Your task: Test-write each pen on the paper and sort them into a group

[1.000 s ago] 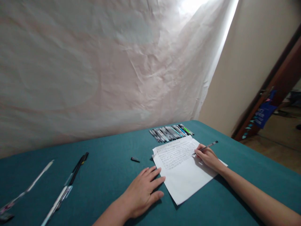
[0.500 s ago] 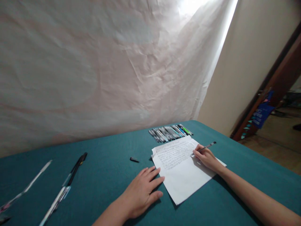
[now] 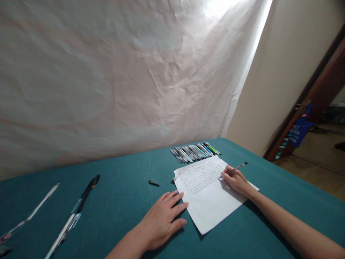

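A white sheet of paper [image 3: 212,201] lies on the teal table [image 3: 124,187], its upper half covered with handwriting. My right hand [image 3: 237,181] rests on the sheet's right edge, fingers closed round a pen [image 3: 237,168] whose tip touches the written lines. My left hand [image 3: 163,219] lies flat on the table with fingers stretched out, their tips at the paper's lower left edge. It holds nothing.
A row of several pens [image 3: 195,151] lies just beyond the sheet. A small black pen cap [image 3: 154,183] sits left of the paper. More pens [image 3: 81,201] and a white strip [image 3: 37,210] lie at the far left. A white cloth hangs behind; a doorway opens at right.
My right hand with the pen has shifted slightly left along the written line. The left hand has stayed put.
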